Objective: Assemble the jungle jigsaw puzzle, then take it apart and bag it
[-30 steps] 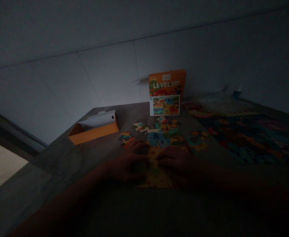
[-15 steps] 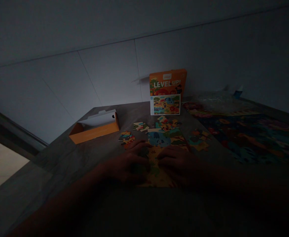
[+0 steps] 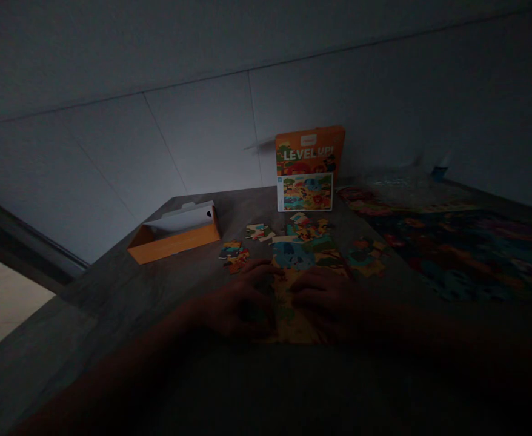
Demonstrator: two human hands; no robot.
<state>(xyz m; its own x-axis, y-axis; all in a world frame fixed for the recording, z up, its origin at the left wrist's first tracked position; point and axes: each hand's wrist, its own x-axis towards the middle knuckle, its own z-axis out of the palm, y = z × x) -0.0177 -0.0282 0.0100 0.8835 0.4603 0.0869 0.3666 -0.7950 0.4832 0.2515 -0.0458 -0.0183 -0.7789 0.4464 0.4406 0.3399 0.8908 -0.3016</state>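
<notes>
Puzzle lies flat on the grey table in front of the person, with a blue elephant near its far end and yellow ground towards the near end. The left hand rests at its left side, the fingers bent and slightly spread; whether they pinch a piece cannot be told in the dim light. The right hand lies over its right side, fingers curled and close together, their tips towards the middle; what is under them is hidden.

Loose pieces lie around it: a small pile just beyond the left hand, a few pale pieces farther back, a heap beyond the far edge and another group to the right. Behind the heap, a picture card stands upright before an orange box marked "LEVEL UP!". An orange-sided tray sits at left; a dark, colourful picture spreads at right.
</notes>
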